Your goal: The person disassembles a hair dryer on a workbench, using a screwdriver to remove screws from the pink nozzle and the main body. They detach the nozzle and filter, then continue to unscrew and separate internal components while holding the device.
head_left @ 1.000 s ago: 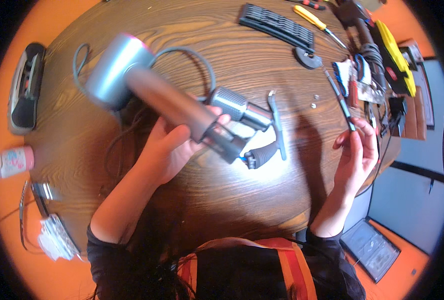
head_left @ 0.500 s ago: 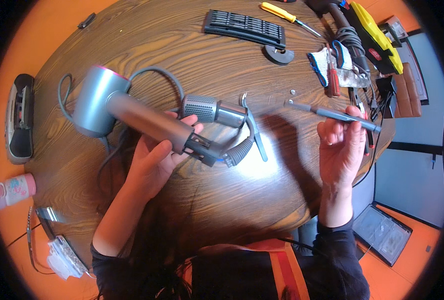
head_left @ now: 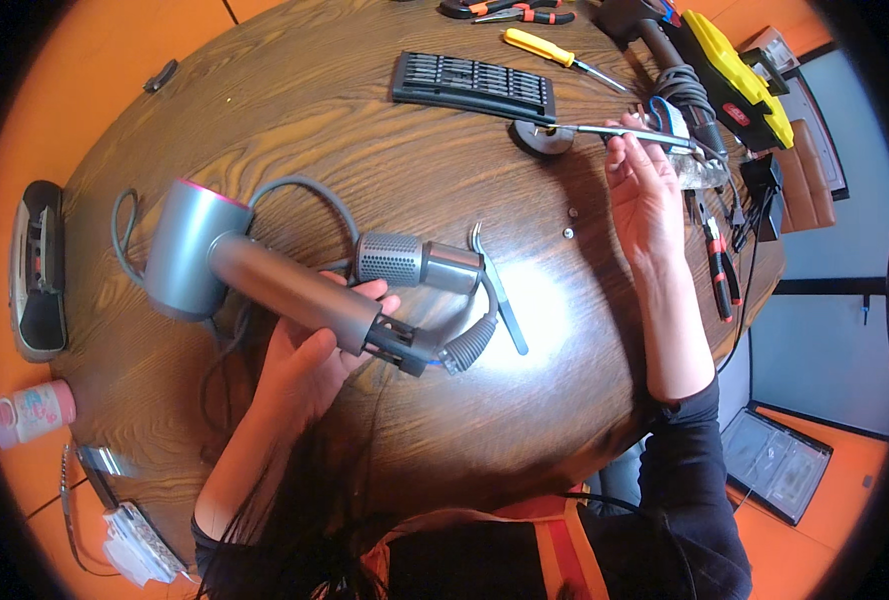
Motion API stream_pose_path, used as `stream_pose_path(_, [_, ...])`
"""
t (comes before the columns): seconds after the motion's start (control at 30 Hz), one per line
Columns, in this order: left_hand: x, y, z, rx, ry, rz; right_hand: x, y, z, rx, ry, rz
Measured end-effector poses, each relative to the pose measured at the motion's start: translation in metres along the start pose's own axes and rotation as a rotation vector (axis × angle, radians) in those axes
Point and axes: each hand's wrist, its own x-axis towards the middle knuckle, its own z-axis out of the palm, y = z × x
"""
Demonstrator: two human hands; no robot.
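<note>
My left hand (head_left: 315, 365) is closed around the brown handle of a grey hair dryer (head_left: 295, 290), whose silver head points to the far left. The handle's lower end is exposed, with a black inner part (head_left: 402, 345) sticking out. Beside it lies the dryer's perforated filter cage (head_left: 390, 259), joined to a silver cylinder and a ribbed cable sleeve. My right hand (head_left: 645, 200) pinches a slim precision screwdriver (head_left: 635, 133). Its tip reaches over a round dark disc (head_left: 543, 138); whether they touch, I cannot tell. Two tiny silver pieces (head_left: 570, 232) rest nearby.
Bent tweezers (head_left: 503, 300) lie by the cage. Farther back are a bit case (head_left: 475, 85), a yellow-handled screwdriver (head_left: 540, 47) and pliers (head_left: 525, 14). Red-black pliers (head_left: 720, 265), cables and a yellow-black tool case (head_left: 740, 80) are on the right. A pink-lidded jar (head_left: 35, 412) stands left.
My right hand has carried the screwdriver away from me and leftward, to the round disc. A second tiny silver piece now shows on the table. The left hand keeps its hold on the hair dryer.
</note>
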Motion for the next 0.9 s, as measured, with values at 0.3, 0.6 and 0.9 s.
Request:
stream_pose_path(0.3, [-0.001, 0.002, -0.002, 0.065, 0.051, -0.036, -0.001, 0.014, 0.002, -0.364, -0.158, -0.297])
stream_pose_path(0.6, [-0.002, 0.002, 0.001, 0.023, -0.005, -0.013, 0.004, 0.027, -0.007, -0.59, -0.194, -0.379])
stream_pose_path(0.9, [-0.003, 0.003, 0.002, 0.03, -0.021, -0.005, 0.002, 0.028, -0.005, -0.736, -0.214, -0.377])
